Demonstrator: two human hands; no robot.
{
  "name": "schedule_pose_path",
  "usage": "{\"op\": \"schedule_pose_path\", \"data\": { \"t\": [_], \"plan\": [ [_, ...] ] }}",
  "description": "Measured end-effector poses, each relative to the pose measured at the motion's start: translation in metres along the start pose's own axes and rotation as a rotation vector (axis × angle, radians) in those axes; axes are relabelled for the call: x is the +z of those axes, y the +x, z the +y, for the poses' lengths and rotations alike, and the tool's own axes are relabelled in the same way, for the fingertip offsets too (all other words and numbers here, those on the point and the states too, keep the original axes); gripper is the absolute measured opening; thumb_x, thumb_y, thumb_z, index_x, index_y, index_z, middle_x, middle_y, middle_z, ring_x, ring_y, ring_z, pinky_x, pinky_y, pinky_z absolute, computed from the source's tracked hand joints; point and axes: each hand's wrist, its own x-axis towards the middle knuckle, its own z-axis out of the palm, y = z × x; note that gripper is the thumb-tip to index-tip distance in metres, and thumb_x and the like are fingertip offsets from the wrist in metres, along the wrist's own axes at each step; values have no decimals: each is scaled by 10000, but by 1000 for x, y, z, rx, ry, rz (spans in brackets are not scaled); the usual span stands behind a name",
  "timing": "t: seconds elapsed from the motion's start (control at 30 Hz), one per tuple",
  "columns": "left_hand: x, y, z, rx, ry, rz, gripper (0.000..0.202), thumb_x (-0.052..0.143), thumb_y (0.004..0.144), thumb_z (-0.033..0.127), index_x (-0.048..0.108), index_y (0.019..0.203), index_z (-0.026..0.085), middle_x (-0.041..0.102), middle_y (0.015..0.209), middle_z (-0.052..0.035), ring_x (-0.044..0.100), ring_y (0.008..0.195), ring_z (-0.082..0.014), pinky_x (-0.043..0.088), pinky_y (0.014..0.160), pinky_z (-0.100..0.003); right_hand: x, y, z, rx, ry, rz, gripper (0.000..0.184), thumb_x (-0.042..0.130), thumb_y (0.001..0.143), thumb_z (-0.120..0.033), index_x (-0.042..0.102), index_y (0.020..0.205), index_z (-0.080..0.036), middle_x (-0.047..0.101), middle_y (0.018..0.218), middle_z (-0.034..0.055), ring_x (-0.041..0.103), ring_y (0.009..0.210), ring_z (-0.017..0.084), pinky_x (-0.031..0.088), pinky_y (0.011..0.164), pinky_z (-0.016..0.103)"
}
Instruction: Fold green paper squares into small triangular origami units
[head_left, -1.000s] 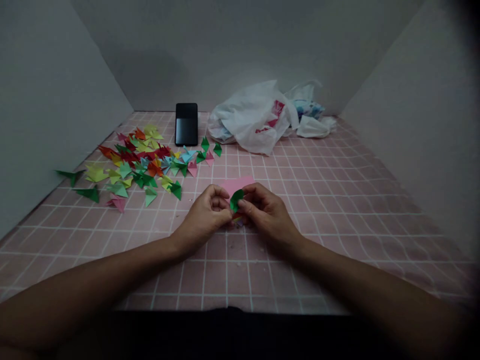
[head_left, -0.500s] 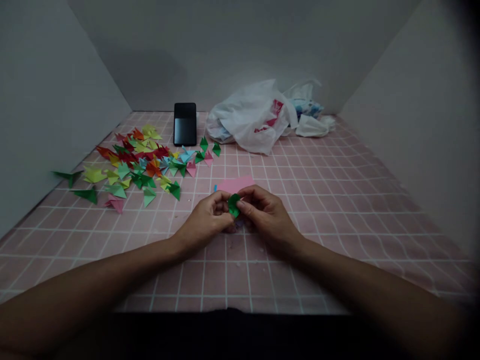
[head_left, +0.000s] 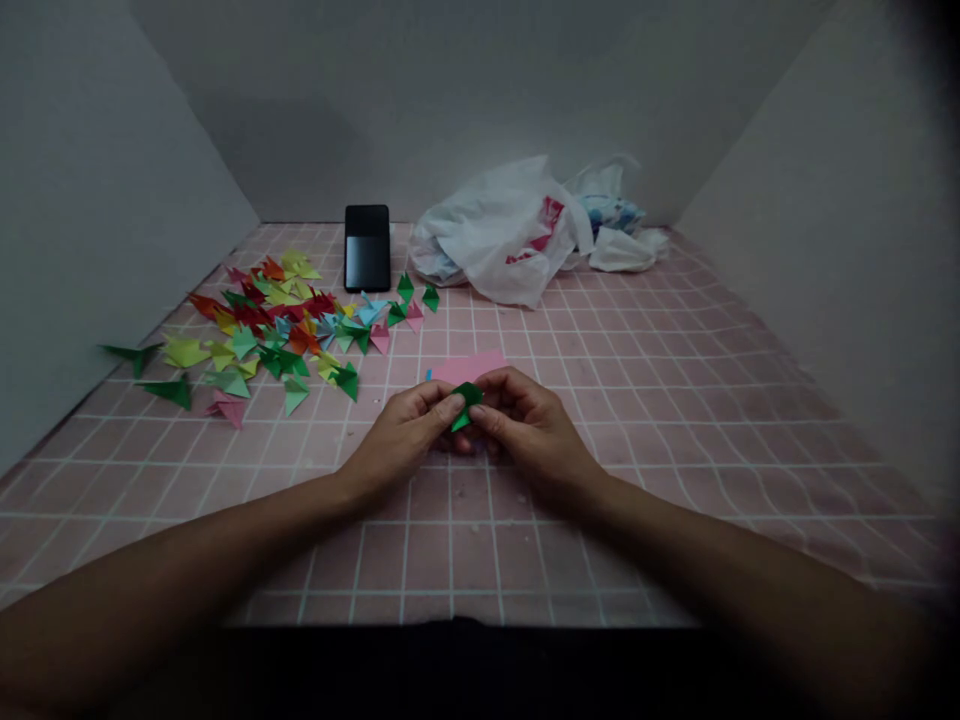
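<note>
Between my two hands is a small folded piece of green paper (head_left: 466, 402), pinched from both sides above the table. My left hand (head_left: 411, 425) has its thumb pressed on the left side of the paper. From the right, my right hand (head_left: 531, 420) grips its edge between thumb and fingers. Fingertips hide part of the folds. Just beyond the hands lies pink paper (head_left: 476, 365), with a small bit of blue at its left end.
Several folded paper pieces (head_left: 277, 335) in many colours lie spread at the left. A dark phone (head_left: 367, 250) stands upright behind them. A white plastic bag (head_left: 495, 235) and crumpled white tissue (head_left: 626, 250) sit at the back. Pink checked cloth (head_left: 675, 430) covers the table; walls enclose three sides.
The green paper has turned from a curled shape to a flatter, pointed one. My left thumb has moved up onto its face. My right hand has hardly shifted.
</note>
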Motion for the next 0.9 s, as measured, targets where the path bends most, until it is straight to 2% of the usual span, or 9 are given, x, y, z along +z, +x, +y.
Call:
{"op": "schedule_pose_path", "data": {
  "t": [0.17, 0.33, 0.5, 0.6, 0.9],
  "plan": [
    [0, -1, 0, 14, -70, 25, 310, 649, 917, 471, 632, 875, 164, 686, 773, -22, 669, 658, -135, 602, 693, -286, 0, 1, 0, 5, 0, -14, 200, 737, 828, -277, 602, 962, -213, 631, 758, -34, 562, 587, 95, 417, 519, 231],
    [0, 0, 1, -2, -75, -17, 271, 691, 903, 415, 629, 858, 156, 687, 746, -22, 655, 642, -117, 583, 676, -245, 0, 0, -2, 26, -1, -30, 207, 721, 855, -319, 585, 977, -221, 622, 773, -30, 556, 578, 100, 418, 490, 234],
    [1, 0, 2, -8, -111, 41, 283, 633, 935, 436, 610, 850, 168, 681, 708, -21, 656, 611, -126, 579, 650, -256, 0, -1, -4, 14, 25, -39, 168, 705, 876, -318, 599, 964, -221, 637, 805, -24, 532, 564, 87, 417, 496, 235],
    [2, 0, 3, -3, -106, 31, 263, 659, 918, 413, 609, 834, 169, 678, 713, -19, 644, 608, -119, 570, 646, -249, 0, 0, -3, 17, 22, -43, 173, 712, 864, -300, 595, 967, -225, 640, 788, -27, 540, 571, 92, 421, 504, 238],
    [0, 2, 4, 6, -117, -12, 229, 755, 843, 346, 651, 880, 145, 702, 779, -12, 642, 625, -93, 551, 666, -231, 0, 0, -2, 28, 50, -51, 239, 747, 823, -271, 589, 995, -220, 662, 870, -9, 659, 695, 123, 489, 586, 255]
  ]
}}
